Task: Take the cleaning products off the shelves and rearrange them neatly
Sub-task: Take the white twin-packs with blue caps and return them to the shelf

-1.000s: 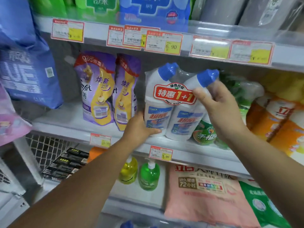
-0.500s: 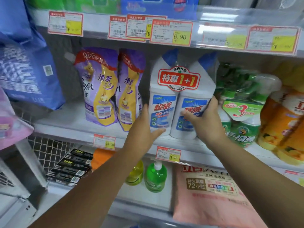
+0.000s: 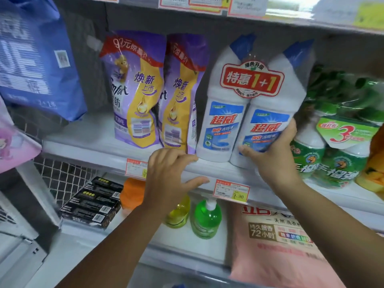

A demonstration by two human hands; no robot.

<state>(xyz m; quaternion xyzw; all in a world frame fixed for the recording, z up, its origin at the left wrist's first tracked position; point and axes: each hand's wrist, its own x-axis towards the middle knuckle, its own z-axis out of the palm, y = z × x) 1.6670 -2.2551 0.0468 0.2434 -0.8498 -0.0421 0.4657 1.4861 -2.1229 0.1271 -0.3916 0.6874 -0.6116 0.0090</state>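
- Standing on the middle shelf (image 3: pixel 87 140): twin-pack of white cleaner bottles (image 3: pixel 247 113), beside purple pouches (image 3: pixel 139 90).
- Right hand (image 3: pixel 274 161): fingers curled round the pack's lower right.
- Left hand (image 3: pixel 168 177): fingers relaxed at shelf edge, holding nothing.

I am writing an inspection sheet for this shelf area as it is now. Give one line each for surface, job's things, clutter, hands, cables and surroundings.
Surface: white middle shelf, with a price tag on its front edge.
Job's things: twin pack of white bottles on that shelf, between the purple pouches and the green bottles.
Clutter: black boxes, pump bottle and pink bag on the lower shelf.
Hands: left hand open at the shelf edge, holding nothing; right hand grips the twin pack low on its right side.
Cables: nothing seen.
Surroundings: blue bag at the left, wire mesh below it.
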